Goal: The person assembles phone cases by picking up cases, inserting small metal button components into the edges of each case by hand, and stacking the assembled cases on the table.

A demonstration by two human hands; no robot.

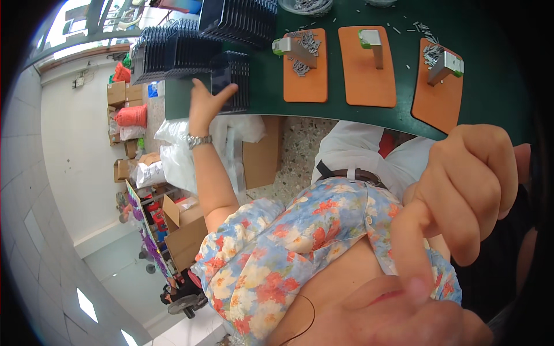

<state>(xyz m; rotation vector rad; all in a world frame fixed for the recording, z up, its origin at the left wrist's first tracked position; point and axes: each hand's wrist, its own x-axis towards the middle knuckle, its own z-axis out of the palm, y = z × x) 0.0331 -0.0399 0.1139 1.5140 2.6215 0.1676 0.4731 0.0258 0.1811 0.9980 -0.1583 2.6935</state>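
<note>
My left hand point(206, 104), with a metal watch on the wrist, reaches over the edge of the dark green table point(262, 86). Its thumb and a finger are spread apart beside a small stack of glossy black panels point(234, 72). I cannot tell how firmly it touches them. Larger stacks of black panels point(179, 49) stand just beyond. My right hand point(470, 184) is raised close at the right, its fingers curled and one extended down toward my mouth. What those fingers hold, if anything, is hidden.
Three orange boards point(369, 86) lie on the table, each bearing an upright metal block point(303, 55). Small grey pins point(433, 55) are scattered about. A transparent bowl point(306, 7) of pins stands at the far edge. Cardboard boxes point(187, 230) and white plastic bags point(179, 155) are at the left.
</note>
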